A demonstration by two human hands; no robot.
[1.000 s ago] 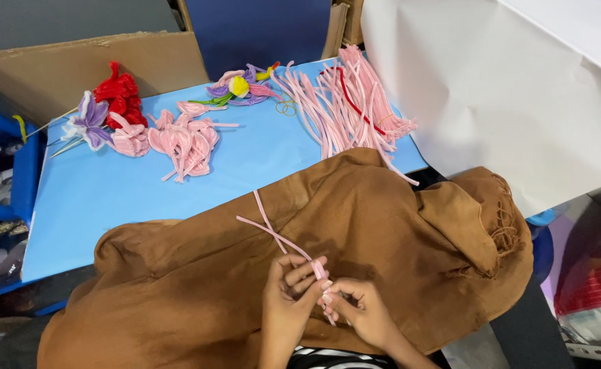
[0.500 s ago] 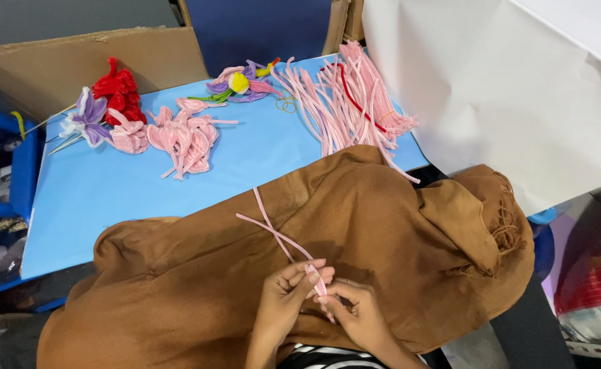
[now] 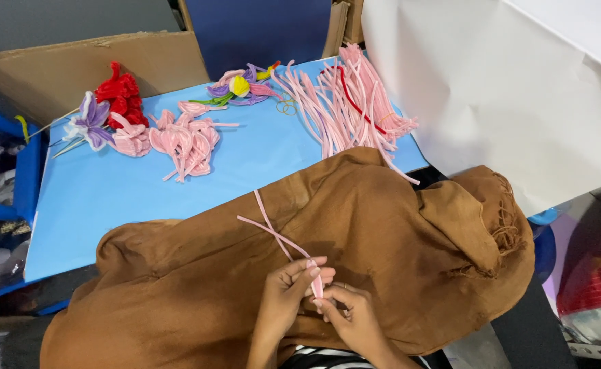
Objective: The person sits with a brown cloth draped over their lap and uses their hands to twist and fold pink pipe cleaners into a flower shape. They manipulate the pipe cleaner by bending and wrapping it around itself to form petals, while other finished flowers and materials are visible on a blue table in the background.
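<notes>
A brown cloth (image 3: 382, 246) fills the lower half of the frame, draped over my lap and the near edge of the blue table (image 3: 109, 198). At top centre of the table lies a loose pile of pink stems (image 3: 348, 102); left of it are folded pink petals (image 3: 184, 140), and at upper left a red flower (image 3: 123, 96) and a purple one (image 3: 92, 119).

The pink pipe cleaner (image 3: 280, 239) I work on lies low and centre on the cloth. Its long axis runs diagonally, from my fingers up and left, where its two free ends cross and splay apart.

My left hand (image 3: 287, 294) comes up from the bottom edge, fingers pinched shut on the cleaner's folded lower end. My right hand (image 3: 352, 318) sits just right and below, fingertips closed on the same end, touching the left.
</notes>
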